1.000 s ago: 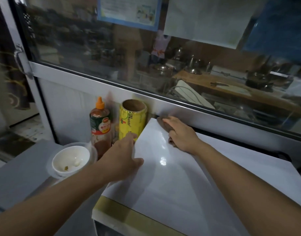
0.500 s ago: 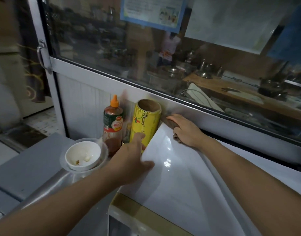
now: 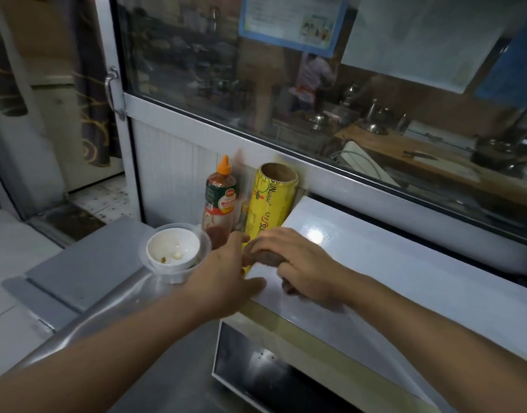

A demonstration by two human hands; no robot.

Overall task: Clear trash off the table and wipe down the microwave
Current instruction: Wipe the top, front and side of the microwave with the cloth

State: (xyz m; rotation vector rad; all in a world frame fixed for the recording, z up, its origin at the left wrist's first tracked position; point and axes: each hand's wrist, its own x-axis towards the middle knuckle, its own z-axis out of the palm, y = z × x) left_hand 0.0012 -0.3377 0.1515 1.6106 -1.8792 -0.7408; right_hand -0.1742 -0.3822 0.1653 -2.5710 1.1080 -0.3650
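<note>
The white microwave (image 3: 390,263) fills the right side, its glossy top towards me and its dark door (image 3: 256,371) below. My right hand (image 3: 298,260) presses a brown cloth (image 3: 263,257) flat onto the near left corner of the top. My left hand (image 3: 226,274) rests with fingers spread against the microwave's left edge, thumb on the top, holding nothing.
Left of the microwave stand a yellow cling-film roll (image 3: 271,204), an orange-capped sauce bottle (image 3: 219,204) and a white bowl with scraps (image 3: 172,248) in a clear container. These sit on a steel counter (image 3: 107,293). A glass window panel (image 3: 316,99) rises behind.
My right hand has dragged the cloth from the far left corner of the microwave top towards me to the near left corner. My left hand stays at the left edge.
</note>
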